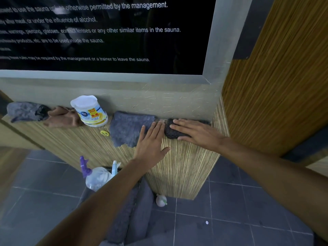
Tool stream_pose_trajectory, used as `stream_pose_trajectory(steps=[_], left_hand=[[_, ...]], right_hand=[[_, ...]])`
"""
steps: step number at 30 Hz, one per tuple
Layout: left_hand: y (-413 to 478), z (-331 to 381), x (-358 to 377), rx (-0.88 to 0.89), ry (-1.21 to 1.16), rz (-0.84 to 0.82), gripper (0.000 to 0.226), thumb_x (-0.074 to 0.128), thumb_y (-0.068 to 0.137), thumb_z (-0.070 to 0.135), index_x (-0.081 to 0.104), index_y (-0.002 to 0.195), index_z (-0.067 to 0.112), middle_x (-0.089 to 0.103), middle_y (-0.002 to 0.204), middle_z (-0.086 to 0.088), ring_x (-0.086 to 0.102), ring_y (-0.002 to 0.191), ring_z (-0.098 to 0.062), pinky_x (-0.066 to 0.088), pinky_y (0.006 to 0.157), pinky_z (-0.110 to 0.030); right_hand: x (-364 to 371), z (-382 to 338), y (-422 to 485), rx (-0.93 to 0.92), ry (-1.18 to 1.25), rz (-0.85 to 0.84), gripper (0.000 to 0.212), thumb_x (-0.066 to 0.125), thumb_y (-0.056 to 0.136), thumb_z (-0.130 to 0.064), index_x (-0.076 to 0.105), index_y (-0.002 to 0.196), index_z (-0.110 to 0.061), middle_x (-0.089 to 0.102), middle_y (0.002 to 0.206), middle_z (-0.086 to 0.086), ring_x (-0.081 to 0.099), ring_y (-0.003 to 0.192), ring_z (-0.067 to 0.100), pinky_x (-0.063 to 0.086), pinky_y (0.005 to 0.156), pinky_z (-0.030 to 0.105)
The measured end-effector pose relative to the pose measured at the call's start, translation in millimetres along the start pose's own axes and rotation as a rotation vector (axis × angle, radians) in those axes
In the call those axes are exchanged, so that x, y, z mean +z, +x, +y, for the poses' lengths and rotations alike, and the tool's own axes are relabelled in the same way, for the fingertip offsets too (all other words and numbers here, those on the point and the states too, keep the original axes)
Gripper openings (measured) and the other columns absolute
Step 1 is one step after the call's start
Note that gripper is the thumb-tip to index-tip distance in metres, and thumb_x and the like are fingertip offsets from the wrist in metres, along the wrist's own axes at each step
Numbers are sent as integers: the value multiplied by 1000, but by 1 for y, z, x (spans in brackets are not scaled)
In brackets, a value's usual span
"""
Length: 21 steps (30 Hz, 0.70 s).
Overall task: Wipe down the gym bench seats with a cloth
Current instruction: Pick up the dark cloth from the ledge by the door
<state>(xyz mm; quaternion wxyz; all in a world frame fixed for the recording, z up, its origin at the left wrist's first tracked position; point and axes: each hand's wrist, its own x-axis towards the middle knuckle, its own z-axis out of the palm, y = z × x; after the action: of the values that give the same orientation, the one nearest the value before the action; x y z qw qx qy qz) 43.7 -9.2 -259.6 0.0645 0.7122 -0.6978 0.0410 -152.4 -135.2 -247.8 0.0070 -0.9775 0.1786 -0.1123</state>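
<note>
On the striped wooden table [186, 153], the flat, straight-fingered right hand [193, 130] presses the small dark knitted cloth [171, 133], the left hand [152, 139] lying flat beside it; the cloth looks soft, light and limp, best bunched at its middle.

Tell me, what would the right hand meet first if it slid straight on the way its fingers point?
Most likely the fingers of the left hand, which lie flat just ahead of the right hand; the grey cloth lies beyond them.
</note>
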Motion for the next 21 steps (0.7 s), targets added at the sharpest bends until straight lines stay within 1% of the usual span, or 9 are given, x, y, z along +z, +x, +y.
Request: stream_pose_trajectory(steps=[4,7,9,12,15,16,18,20,21], left_hand=[[-4,1,-6,-9,-2,-37,86,43,94,57,3,155,11,7,164,-5,-2,151,-21,-7,121,-47],[-4,3,-14,-11,-6,-39,85,43,95,54,1,155,12,4,164,-5,-4,151,-21,-8,121,-47],[-6,6,-19,-10,-24,-28,84,44,95,53,1,155,12,5,164,-4,-4,151,-21,-8,120,-47],[-9,12,-26,1,-54,-2,83,45,95,52,5,155,13,7,164,-4,-1,151,-21,-5,121,-47],[-12,20,-32,-1,-81,13,80,46,95,51,7,156,15,9,164,-3,1,151,-20,-4,122,-47],[-13,25,-34,4,-88,18,80,47,95,50,9,155,15,10,164,-3,2,151,-20,-4,122,-47],[-15,37,-39,28,-116,22,78,49,95,48,12,155,14,12,163,-3,4,151,-21,-5,122,-46],[-17,56,-43,70,-144,0,78,47,96,47,10,156,15,10,164,-2,2,151,-20,-5,122,-44],[-19,68,-44,96,-157,-18,77,46,96,47,8,156,16,9,164,-1,1,151,-19,-5,122,-44]], right_hand=[[1,-3,0,11,-9,9,57,35,99,-42,47,147,-14,47,151,9,50,136,25,39,112,37],[-2,-7,-2,54,61,8,51,47,101,-34,43,149,-16,43,154,7,44,140,24,34,116,37],[-7,-14,-5,149,143,5,52,51,101,-31,39,151,-23,39,156,1,40,143,20,33,118,36],[-17,-32,-15,377,276,12,50,43,102,-42,35,151,-35,40,156,-6,45,139,18,39,113,37],[-25,-54,-36,530,505,119,48,42,102,-46,39,149,-37,49,150,-5,49,135,16,41,109,31],[-28,-62,-44,582,579,162,47,42,102,-45,40,149,-35,51,148,-7,50,133,14,40,106,25],[-32,-77,-64,706,672,264,45,42,103,-42,43,148,-33,56,138,-11,53,124,8,39,93,13],[-37,-95,-86,846,732,384,42,43,104,-38,48,145,-28,65,124,-8,60,112,10,42,80,13],[-39,-103,-100,909,778,453,41,44,104,-36,51,143,-24,68,118,-6,62,108,13,43,78,13]])
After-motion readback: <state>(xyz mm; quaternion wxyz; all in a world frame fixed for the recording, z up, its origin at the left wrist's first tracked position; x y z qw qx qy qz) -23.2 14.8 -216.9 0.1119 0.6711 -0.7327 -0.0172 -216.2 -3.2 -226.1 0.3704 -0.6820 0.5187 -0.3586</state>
